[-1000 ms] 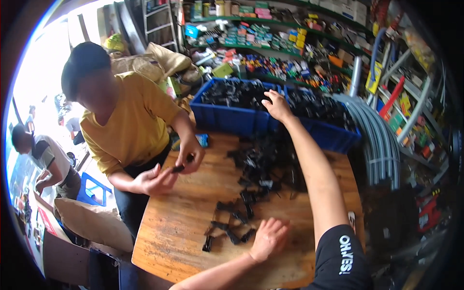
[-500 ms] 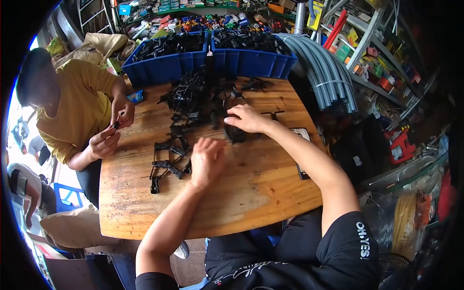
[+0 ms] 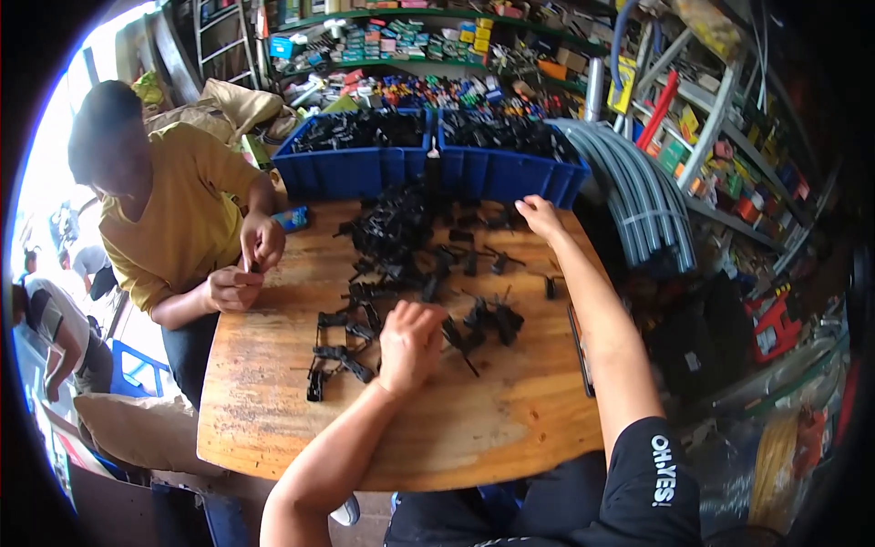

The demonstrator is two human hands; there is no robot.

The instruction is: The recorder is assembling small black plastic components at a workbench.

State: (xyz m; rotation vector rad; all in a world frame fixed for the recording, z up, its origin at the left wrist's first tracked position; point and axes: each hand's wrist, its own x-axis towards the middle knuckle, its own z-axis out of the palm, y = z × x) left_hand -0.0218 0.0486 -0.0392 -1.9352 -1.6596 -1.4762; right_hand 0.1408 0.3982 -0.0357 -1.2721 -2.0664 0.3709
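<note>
My left hand (image 3: 412, 346) is low over the middle of the wooden table, back upward, its fingers bent and their tips hidden. Just right of it lie several loose black plastic parts with thin rods (image 3: 492, 319). At the far right of the table is my right hand (image 3: 540, 217), its fingers curled in; what they hold, if anything, is hidden. A black part (image 3: 501, 219) lies just left of that hand. Left of my left hand sits a group of joined black brackets (image 3: 342, 351). Farther back rises a heap of tangled black parts (image 3: 392, 228).
Two blue bins (image 3: 365, 169) full of black parts stand behind the wooden table (image 3: 437, 438). At the left, a person in a yellow top (image 3: 187, 201) works a small piece with both hands. A phone-like dark object (image 3: 581, 351) lies beneath my right forearm. Grey coiled pipes (image 3: 629, 191) stand at the right.
My right hand has moved away from the middle parts to the far right of the table. The left hand has shifted right, toward the loose black parts. The view has tilted up.
</note>
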